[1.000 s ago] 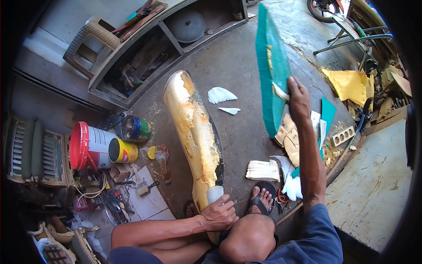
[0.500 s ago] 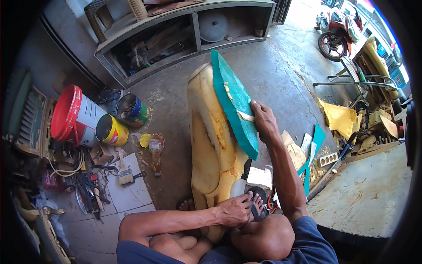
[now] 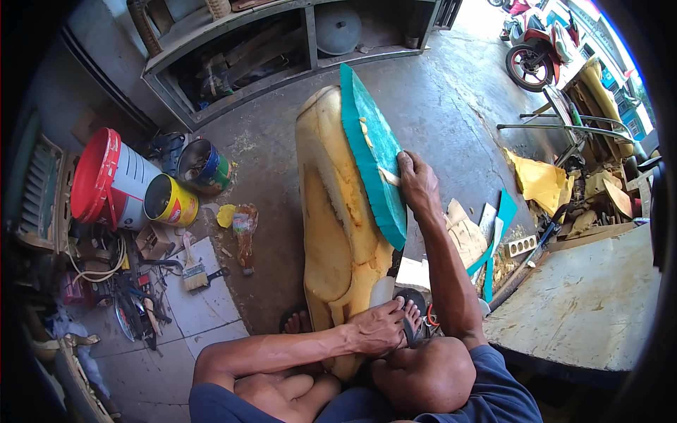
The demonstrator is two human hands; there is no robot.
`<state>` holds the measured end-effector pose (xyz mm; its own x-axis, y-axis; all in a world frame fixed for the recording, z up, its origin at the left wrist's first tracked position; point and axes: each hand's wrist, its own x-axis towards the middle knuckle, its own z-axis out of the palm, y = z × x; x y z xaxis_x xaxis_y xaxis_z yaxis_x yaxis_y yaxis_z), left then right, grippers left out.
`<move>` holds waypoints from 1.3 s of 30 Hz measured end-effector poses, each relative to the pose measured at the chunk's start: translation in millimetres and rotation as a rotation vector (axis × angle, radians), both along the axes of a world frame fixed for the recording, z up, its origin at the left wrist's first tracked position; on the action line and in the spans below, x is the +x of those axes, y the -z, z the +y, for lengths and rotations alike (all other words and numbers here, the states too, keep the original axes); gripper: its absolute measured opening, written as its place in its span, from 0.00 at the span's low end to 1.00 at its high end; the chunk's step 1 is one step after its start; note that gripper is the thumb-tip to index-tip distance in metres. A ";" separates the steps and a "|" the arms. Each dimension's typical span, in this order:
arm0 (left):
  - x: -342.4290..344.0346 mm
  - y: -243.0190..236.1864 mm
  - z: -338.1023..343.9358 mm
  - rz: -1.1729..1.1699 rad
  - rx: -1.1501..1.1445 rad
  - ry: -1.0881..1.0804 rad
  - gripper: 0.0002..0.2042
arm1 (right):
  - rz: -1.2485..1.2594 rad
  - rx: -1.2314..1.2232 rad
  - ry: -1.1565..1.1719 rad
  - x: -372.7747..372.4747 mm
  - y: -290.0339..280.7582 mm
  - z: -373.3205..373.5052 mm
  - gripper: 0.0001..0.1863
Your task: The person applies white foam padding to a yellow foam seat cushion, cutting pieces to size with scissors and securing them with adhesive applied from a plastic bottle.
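Observation:
A long yellowed foam motorcycle seat (image 3: 324,240) stands between my legs, its far end raised. Against its upper right side lies a teal sheet (image 3: 377,151) with a rough-cut edge and a few pale strips stuck to it. My right hand (image 3: 419,185) pinches the sheet's right edge, thumb on top, beside a pale strip. Across the near part of the foam lies my left hand (image 3: 381,328), its fingers curled by the foam's right edge, close to my sandalled foot (image 3: 411,310). What those fingers hold, if anything, is hidden.
To the left stand a red-rimmed bucket (image 3: 95,176), a yellow can (image 3: 171,201), a blue can (image 3: 204,167) and a paintbrush (image 3: 194,276). Teal offcuts (image 3: 499,225), a socket strip (image 3: 522,245) and a pale board (image 3: 578,303) lie right. A cabinet (image 3: 310,42) stands behind.
The view has shifted slightly, and the cabinet sits higher in it. Both hands keep nearly the same places on the foam and the teal sheet.

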<state>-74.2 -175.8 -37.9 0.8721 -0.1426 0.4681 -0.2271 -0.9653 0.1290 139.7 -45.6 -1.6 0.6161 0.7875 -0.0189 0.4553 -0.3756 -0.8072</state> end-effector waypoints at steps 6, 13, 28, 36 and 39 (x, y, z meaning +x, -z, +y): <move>-1.7 -1.5 -3.1 0.031 -0.026 0.013 0.15 | 0.052 -0.005 -0.009 -7.5 -7.6 -4.2 0.32; -1.3 0.7 -2.1 0.047 -0.048 0.025 0.13 | 0.097 0.003 -0.056 -2.1 -8.9 -3.6 0.34; -8.1 -5.7 7.1 0.001 -0.391 0.094 0.07 | 0.395 0.614 0.003 73.4 -36.2 -68.2 0.23; -15.8 -76.7 32.9 -0.247 -0.510 -0.036 0.08 | -0.214 0.279 -0.283 59.3 -78.7 -77.5 0.22; -22.8 -118.6 62.0 -0.358 -0.316 -0.302 0.10 | -0.580 0.123 -0.390 56.1 -92.8 -67.6 0.28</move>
<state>-97.0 -113.8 80.7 0.6312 0.2837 0.7219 -0.0301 -0.9210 0.3883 195.8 -113.2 91.2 0.1721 0.9281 0.3302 0.9074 -0.0190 -0.4198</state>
